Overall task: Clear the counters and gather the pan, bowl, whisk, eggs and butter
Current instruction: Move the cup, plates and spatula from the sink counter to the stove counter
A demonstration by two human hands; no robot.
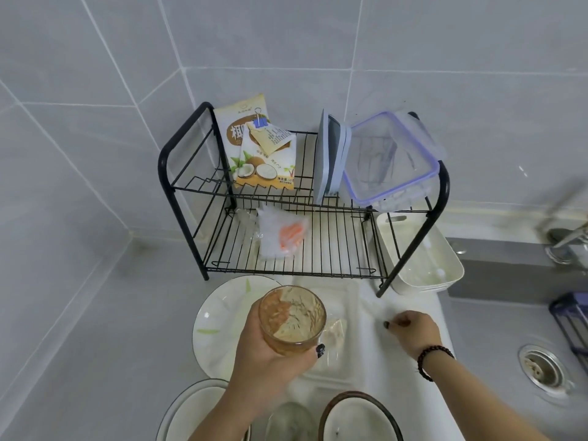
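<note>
Glass, wire and glossy tile on show

Smeared clear glass cup [292,323] glints; the round white ceramic plate [216,316] shines glossy. The black metal wire rack [302,198] looks matt-coated, carrying a clear plastic box with purple rim [393,160] and a printed paper-look coconut bag [254,148]. Grey wall tiles [95,74] gleam smooth; the steel sink drain [541,370] shines.
</note>
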